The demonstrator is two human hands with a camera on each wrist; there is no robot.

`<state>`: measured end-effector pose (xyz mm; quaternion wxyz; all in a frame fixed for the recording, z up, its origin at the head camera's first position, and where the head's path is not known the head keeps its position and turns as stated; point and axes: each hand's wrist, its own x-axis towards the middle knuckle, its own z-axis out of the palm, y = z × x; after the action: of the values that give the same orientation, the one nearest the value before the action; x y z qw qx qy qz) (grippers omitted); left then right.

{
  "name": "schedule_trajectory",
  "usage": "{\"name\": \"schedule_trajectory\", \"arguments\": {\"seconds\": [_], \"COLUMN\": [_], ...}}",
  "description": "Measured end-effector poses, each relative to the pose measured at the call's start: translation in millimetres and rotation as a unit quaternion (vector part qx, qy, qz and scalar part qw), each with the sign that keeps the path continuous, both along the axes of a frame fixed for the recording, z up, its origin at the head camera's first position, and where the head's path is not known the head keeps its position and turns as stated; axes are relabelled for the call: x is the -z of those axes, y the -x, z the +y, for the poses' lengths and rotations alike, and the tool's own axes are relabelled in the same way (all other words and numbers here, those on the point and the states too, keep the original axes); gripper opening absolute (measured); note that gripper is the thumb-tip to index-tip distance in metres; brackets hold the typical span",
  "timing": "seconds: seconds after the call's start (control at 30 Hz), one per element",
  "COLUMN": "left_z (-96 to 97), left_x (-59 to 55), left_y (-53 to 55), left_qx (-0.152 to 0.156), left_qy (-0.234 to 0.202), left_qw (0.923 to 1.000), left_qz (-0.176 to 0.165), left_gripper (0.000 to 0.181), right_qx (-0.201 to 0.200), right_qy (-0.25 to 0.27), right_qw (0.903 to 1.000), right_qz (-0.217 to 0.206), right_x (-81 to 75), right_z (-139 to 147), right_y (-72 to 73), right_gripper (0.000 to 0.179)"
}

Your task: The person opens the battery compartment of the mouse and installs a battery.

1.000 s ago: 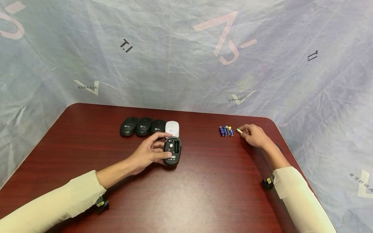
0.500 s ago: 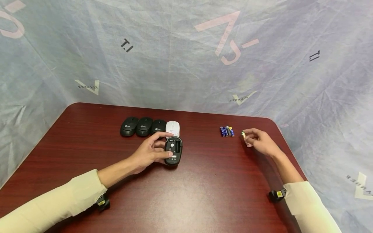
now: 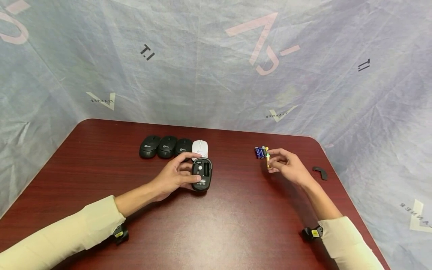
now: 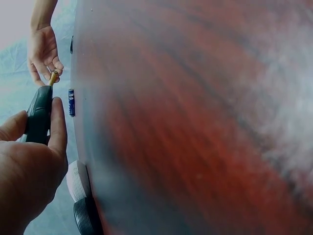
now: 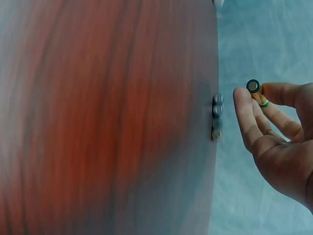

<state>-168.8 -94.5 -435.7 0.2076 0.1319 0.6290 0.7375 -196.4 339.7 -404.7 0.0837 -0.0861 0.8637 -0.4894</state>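
Black plastic mouse (image 3: 204, 182), underside up, is gripped by the left hand (image 3: 170, 176) over the middle of the red-brown wood-grained table (image 3: 236, 225), battery bay (image 3: 206, 169) exposed; it looks unfilled, though the view is too small to be certain. Right hand (image 3: 288, 165) pinches a slim gold-and-green battery (image 3: 268, 161), well apart from the mouse. Curved black plastic piece (image 3: 323, 173), judged its cover, lies near the table's right edge; loose, mostly blue batteries (image 3: 258, 152) rest toward the far edge. Assessment: cover off; battery not seated, cover not refitted.

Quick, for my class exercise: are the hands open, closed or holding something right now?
Left hand: closed, holding a black mouse.
Right hand: closed, pinching a battery.
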Motion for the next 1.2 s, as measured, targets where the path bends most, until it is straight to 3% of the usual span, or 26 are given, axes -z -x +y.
{"name": "schedule_trajectory", "arguments": {"seconds": [0.43, 0.9, 1.2], "left_z": [1.6, 4.8, 8.5], "left_x": [2.8, 3.8, 5.3], "left_y": [0.1, 0.7, 0.9], "left_qx": [0.002, 0.006, 0.009], "left_qy": [0.000, -0.004, -0.005], "left_qw": [1.0000, 1.0000, 0.9999], "left_qz": [-0.002, -0.001, -0.002], "left_gripper": [0.077, 0.078, 0.081], "right_qx": [-0.027, -0.061, -0.066], "right_qy": [0.063, 0.068, 0.117], "right_qw": [0.9977, 0.9958, 0.9909], "right_qz": [-0.002, 0.008, 0.016], "right_x": [12.9, 9.1, 2.0], "right_z": [-57.3, -112.2, -139.5], "right_y": [0.5, -5.9, -8.7], "right_gripper": [0.041, 0.036, 0.034]}}
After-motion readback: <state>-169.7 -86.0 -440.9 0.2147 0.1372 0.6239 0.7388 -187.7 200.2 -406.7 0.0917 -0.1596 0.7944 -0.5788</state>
